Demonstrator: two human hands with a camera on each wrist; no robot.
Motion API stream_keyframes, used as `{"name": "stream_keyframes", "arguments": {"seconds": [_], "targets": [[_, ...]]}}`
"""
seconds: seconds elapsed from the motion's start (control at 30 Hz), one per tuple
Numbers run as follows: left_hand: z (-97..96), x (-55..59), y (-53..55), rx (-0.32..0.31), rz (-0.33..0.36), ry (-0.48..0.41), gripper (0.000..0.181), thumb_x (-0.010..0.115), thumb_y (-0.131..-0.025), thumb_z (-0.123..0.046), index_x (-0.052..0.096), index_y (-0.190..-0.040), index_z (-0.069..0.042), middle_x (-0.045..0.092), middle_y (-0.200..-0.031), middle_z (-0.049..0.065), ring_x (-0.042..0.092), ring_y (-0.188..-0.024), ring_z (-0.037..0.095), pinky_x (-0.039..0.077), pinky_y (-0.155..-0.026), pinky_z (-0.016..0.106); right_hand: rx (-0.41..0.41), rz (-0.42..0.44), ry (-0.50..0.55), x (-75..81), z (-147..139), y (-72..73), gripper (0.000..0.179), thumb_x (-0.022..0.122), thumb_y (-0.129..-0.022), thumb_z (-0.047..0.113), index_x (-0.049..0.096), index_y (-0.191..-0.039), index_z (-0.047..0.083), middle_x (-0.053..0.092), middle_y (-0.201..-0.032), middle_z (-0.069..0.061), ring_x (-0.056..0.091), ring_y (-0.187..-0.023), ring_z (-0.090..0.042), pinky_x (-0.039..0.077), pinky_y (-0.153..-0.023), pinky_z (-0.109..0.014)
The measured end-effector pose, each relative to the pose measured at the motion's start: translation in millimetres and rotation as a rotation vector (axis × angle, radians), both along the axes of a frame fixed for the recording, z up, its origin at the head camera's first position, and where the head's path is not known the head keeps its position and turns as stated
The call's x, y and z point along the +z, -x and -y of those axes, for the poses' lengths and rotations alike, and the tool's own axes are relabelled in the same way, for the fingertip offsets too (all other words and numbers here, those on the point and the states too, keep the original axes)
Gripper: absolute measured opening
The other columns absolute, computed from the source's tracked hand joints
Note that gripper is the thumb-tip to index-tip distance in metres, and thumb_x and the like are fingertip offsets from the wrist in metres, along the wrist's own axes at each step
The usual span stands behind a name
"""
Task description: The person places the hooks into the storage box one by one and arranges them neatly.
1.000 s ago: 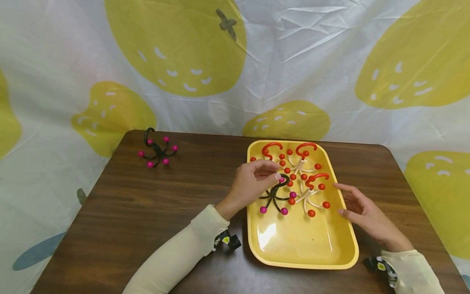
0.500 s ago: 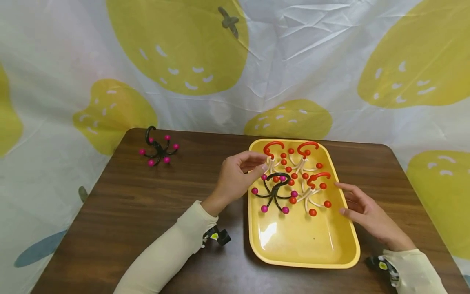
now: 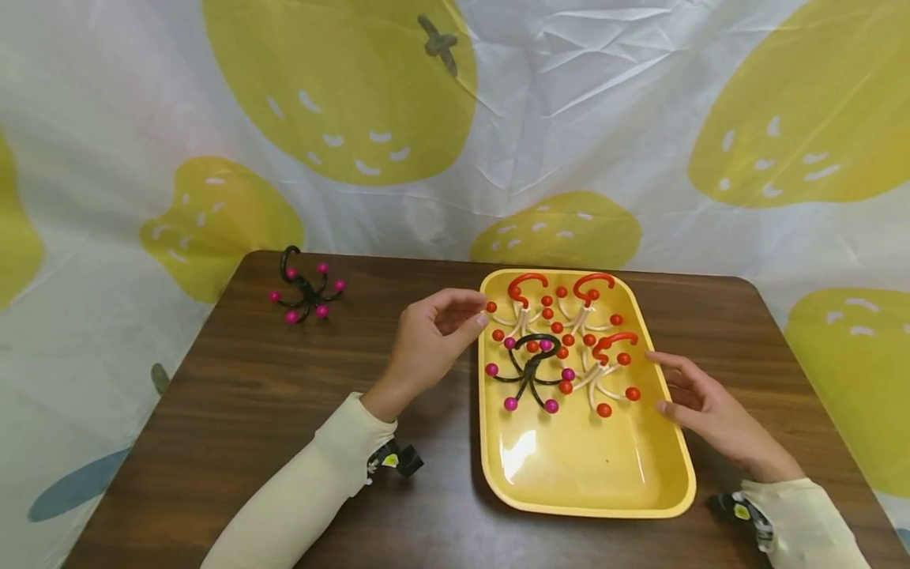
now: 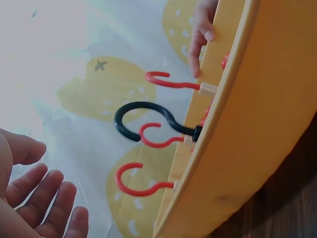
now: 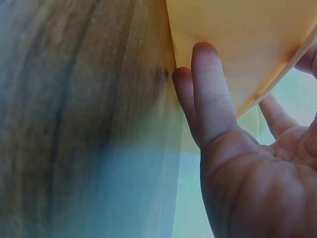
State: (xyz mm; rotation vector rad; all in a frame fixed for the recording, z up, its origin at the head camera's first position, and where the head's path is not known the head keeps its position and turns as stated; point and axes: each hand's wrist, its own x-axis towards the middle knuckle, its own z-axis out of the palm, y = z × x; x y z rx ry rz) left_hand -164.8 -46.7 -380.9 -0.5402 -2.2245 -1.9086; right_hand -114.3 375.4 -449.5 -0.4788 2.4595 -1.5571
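Observation:
My left hand (image 3: 435, 344) is beside the left rim of the yellow tray (image 3: 588, 506), holding nothing, with fingers loosely bent in the left wrist view. Inside the tray, near its left wall, stands a black octopus-like hook (image 3: 529, 371) with pink ball tips. Three cream hooks with red curled tops and red balls share the tray: one at back left (image 3: 524, 318), one at back right (image 3: 584, 314), one at right (image 3: 599, 378). My right hand (image 3: 725, 423) touches the tray's right side, its lower fingers (image 5: 212, 89) straight against the outer wall.
Another black hook with pink balls (image 3: 306, 294) stands on the brown wooden table (image 3: 270, 442) near its back left corner. A white cloth with yellow fruit prints (image 3: 512, 95) hangs behind the table.
My left hand has let go of the black hook in the tray and moved left, past the rim. The hook stays where it stood. My right hand has not visibly moved.

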Motion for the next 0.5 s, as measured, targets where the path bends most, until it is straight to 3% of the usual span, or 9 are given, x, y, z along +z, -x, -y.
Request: {"name": "stream_keyframes", "arguments": {"seconds": [0.37, 0.5], "targets": [[36.9, 2.4, 5.1, 0.120, -0.026, -0.014, 0.023, 0.079, -0.095, -0.013, 0.077, -0.117, -0.006, 0.078, -0.115, 0.016, 0.076, -0.100, 0.020, 0.060, -0.086, 0.024, -0.009, -0.002, -0.020, 0.9, 2, 3.6, 0.065, 0.063, -0.103, 0.003, 0.036, -0.162, 0.009, 0.056, -0.139, 0.008, 0.063, -0.120, 0.005, 0.062, -0.085, -0.027], [48.4, -0.1, 7.2, 0.157, -0.032, -0.039, 0.023, 0.078, -0.095, -0.011, 0.077, -0.117, -0.004, 0.078, -0.114, 0.018, 0.076, -0.098, 0.014, 0.060, -0.085, 0.022, -0.005, 0.038, -0.006, -1.2, -1, 1.4, 0.065, 0.061, -0.105, 0.004, 0.034, -0.163, 0.011, 0.057, -0.139, 0.011, 0.062, -0.120, 0.006, 0.063, -0.085, -0.028]]}}
